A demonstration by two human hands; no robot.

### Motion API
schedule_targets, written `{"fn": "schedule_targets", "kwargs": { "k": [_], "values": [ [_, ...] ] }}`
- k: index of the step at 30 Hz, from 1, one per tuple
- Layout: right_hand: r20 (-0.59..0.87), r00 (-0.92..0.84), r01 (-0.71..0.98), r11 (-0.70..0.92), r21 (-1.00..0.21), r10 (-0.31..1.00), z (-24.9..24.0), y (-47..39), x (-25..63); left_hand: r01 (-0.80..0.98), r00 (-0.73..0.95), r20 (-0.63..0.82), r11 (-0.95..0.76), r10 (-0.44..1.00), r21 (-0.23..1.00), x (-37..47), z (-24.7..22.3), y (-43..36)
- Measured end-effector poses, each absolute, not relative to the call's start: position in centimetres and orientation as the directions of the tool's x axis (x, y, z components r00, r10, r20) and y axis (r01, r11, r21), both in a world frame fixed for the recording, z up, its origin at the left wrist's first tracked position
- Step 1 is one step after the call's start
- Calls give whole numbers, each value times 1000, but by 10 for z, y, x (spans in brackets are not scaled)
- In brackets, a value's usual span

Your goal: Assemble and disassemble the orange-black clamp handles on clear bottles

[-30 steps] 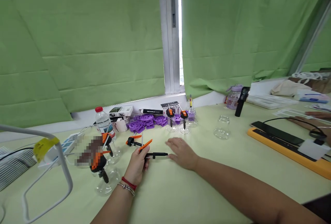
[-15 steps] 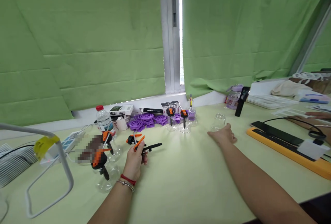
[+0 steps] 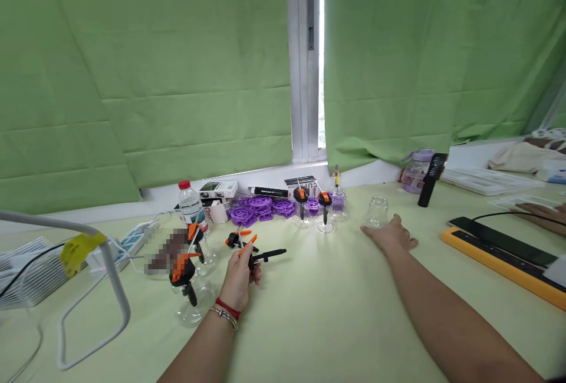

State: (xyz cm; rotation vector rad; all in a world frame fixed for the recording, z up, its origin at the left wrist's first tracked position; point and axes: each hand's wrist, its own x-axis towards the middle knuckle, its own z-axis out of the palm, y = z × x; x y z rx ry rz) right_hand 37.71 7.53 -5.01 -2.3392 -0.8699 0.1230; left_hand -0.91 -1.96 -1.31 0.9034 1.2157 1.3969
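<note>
**Green coverings behind a pale table: a fitting in the left hand, a glass at the right**

Green coverings [image 3: 177,65] hang on both sides of a window frame [image 3: 303,76], behind a pale green table [image 3: 327,324]. Above the table, left of its middle, is an orange-and-black fitting [image 3: 269,255], clamped in the fingers of the left hand [image 3: 239,277]; its black rod points right. To the right, the right hand [image 3: 393,235] reaches low to a clear glass [image 3: 377,211] on the table. Thumb and fingers are apart at its near side; whether they grip it cannot be told.

Just beyond the left hand lies a loose fitting [image 3: 236,240] of the same colours. To its left, two clear vessels [image 3: 194,309] carry similar orange-and-black tops, and two smaller vessels [image 3: 325,227] with such tops stand near the middle of the table's far side. Purple pieces [image 3: 259,209] are heaped beside them, between those and a bottle with a red cap [image 3: 190,206].

Farther right are a lilac bottle [image 3: 418,171], a black handheld fan [image 3: 431,180] and an orange bar [image 3: 504,271] with a dark slab [image 3: 499,241] along it. Another person's hand [image 3: 537,213] is at the right edge. A bent pale tube [image 3: 119,289] with yellow tape [image 3: 82,253] stands at the left.
</note>
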Motion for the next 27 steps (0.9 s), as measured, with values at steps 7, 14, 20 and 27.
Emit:
{"fn": "schedule_targets", "kwargs": {
  "k": [7, 14, 20, 27],
  "values": [
    [159, 792, 509, -494, -705, 589, -47, 75, 381, -191, -172, -80, 46, 982, 980, -11, -16, -17],
    [722, 462, 808, 92, -582, 514, -16, 49, 337, -250, -175, -65, 20, 982, 968, -15, -18, -14],
    [681, -195, 887, 422, -184, 706, -14, 19, 266, -305, -175, -36, -19, 984, 952, -14, -12, -17],
    [551, -300, 874, 456, -168, 779, -23, 8, 243, -290, -110, -54, 19, 992, 957, -10, -9, -21]
  ]
}}
